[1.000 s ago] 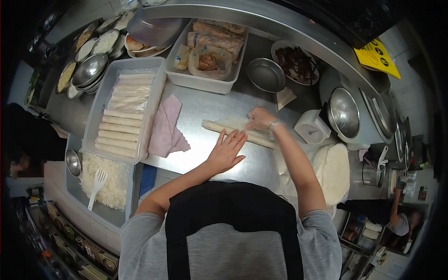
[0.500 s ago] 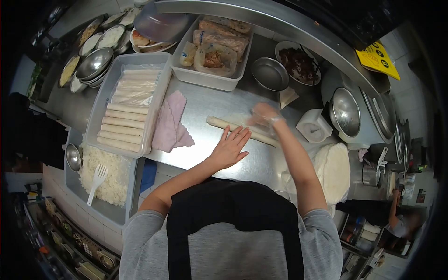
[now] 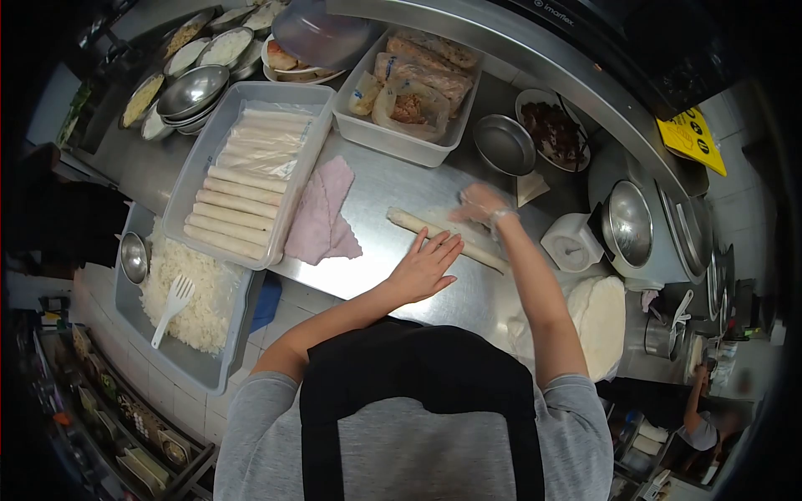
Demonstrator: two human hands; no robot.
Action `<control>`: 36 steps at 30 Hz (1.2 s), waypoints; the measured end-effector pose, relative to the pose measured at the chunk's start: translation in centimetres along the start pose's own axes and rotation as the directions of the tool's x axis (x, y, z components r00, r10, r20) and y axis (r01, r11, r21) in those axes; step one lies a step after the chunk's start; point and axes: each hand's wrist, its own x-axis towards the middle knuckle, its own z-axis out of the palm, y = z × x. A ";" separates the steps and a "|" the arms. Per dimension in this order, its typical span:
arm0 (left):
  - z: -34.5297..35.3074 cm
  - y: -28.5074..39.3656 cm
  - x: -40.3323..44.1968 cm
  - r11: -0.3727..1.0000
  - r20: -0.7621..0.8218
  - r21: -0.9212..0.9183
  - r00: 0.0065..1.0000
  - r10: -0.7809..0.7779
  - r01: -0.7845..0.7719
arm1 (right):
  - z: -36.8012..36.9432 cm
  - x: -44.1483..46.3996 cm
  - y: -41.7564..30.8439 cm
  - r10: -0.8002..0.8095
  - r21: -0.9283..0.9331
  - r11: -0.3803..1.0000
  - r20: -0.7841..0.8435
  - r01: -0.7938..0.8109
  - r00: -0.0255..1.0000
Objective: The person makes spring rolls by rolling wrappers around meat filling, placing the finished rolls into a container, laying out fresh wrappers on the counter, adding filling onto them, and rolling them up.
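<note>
On the steel counter lies a long pale roll, slanting down to the right. The fingers of my left hand are spread, with their tips resting on the roll's middle. Just beyond it, my right hand, in a clear glove, is over a thin pale wrapper edge; motion and the glove blur its fingers. Left of my hands is a pink cloth. By my right forearm is a stack of round white wrappers. A plastic tub holds several finished rolls in rows.
Behind stand a tub of bagged fillings, a metal bowl, a bowl of dark food and a white scale. A grey tray of white shreds with a fork is lower left. People are at both sides.
The view has shifted, so the counter's things appear further right. My left hand still rests on the roll. My right hand has moved slightly beside the roll, its fingers now looking less bunched.
</note>
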 end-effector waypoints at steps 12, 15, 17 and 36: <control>0.0 0.0 0.0 1.000 -0.025 -0.018 1.000 0.006 -0.007 | -0.4 -7.8 5.7 0.129 -0.022 0.992 0.088 -0.128 0.988; 0.0 0.0 0.1 0.999 0.015 -0.036 1.000 0.001 0.000 | -1.7 -9.2 4.0 0.338 0.077 0.940 -0.054 -0.333 0.940; 0.0 0.2 0.1 0.999 0.034 -0.039 0.999 0.013 -0.012 | -2.8 -9.0 2.2 0.271 0.119 0.958 -0.092 -0.260 0.958; -0.2 0.1 0.2 0.998 0.041 -0.045 0.999 -0.034 0.036 | -7.4 4.8 7.8 0.117 -0.146 0.966 -0.488 -0.213 0.865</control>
